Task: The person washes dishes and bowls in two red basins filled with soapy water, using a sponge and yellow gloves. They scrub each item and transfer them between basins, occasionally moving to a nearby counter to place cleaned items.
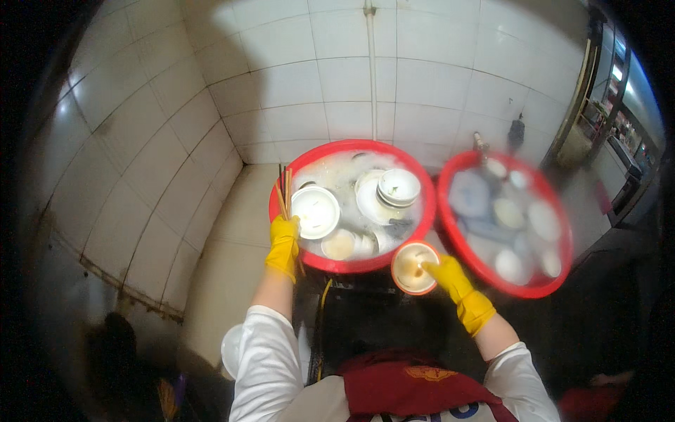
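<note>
My left hand [285, 235], in a yellow rubber glove, grips a bundle of chopsticks [285, 195] at the left rim of a red plastic basin [352, 145]. Right beside its fingers, a white bowl [315, 212] sits in the basin's sudsy water. My right hand [448, 277], gloved the same way, holds an orange-rimmed bowl [408, 266] by its right edge, in front of the basin. Some murky liquid or residue shows inside that bowl. Stacked small white bowls [399, 187] rest on a larger dish farther right in the suds, and a cup-like dish [338, 245] lies near the front.
A second red basin [564, 237] to the right holds water and several dishes, blurred in the picture. Behind it a tap [480, 141] juts from the tiled wall [437, 79]. A vertical pipe [372, 79] runs down that wall. A white round container [230, 351] stands by my left arm.
</note>
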A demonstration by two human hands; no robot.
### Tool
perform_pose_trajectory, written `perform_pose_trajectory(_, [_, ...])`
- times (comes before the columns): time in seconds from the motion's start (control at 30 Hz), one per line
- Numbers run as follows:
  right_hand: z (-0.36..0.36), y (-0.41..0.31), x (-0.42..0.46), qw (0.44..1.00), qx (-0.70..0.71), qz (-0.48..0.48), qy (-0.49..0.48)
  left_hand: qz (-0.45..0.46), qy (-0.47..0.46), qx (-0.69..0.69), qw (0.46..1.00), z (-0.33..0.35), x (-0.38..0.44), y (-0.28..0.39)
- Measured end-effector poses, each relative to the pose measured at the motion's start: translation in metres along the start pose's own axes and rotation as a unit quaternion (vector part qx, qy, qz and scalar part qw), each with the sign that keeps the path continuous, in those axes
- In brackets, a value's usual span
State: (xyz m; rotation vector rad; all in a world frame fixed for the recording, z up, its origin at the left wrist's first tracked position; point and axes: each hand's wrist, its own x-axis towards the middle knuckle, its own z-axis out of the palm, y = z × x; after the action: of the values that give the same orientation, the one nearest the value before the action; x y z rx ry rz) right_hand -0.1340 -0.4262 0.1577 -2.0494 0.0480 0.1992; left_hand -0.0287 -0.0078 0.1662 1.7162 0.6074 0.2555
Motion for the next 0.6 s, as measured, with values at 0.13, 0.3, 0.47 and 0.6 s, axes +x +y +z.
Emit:
perform_pose_trajectory(0.13, [0.02,-0.065,0.066,0.992,-0.117,-0.043,0.017,0.182,0.109,0.313,0.926,0.001,0.053,-0.008])
perform_pose_trajectory(0.3, [0.071,-0.042,0.171,0.943,-0.314,-0.102,0.036,0.238,0.102,0.431,0.864,0.016,0.075,-0.012])
perform_pose_trajectory(0.47, [0.11,-0.085,0.227,0.902,-0.393,-0.167,-0.059,0.248,0.098,0.483,0.834,0.018,0.08,-0.006])
perform_pose_trajectory(0.6, [0.134,-0.07,0.272,0.891,-0.391,-0.207,-0.1,0.224,0.103,0.482,0.841,0.023,0.082,-0.023])
